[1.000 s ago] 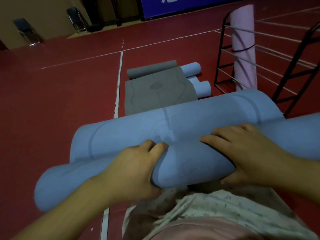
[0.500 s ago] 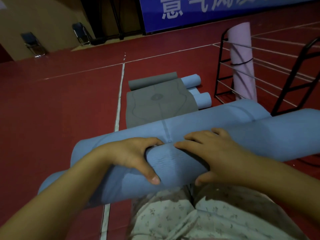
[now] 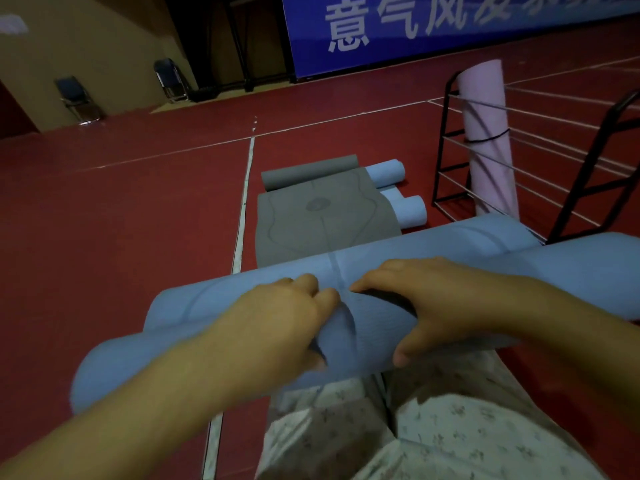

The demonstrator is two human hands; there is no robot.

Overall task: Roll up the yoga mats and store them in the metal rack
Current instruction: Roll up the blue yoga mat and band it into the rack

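blue mat roll under both hands

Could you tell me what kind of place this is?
Probably an indoor sports hall: a red court floor with white lines, a blue banner along the wall, and folding chairs at the side.

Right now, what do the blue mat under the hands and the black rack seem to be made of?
Blue mat: apparently soft foam or rubber with a matte finish; it creases where the left hand and right hand grip it. Black rack: probably painted metal, going by its thin rigid tubes and pale wire rails.
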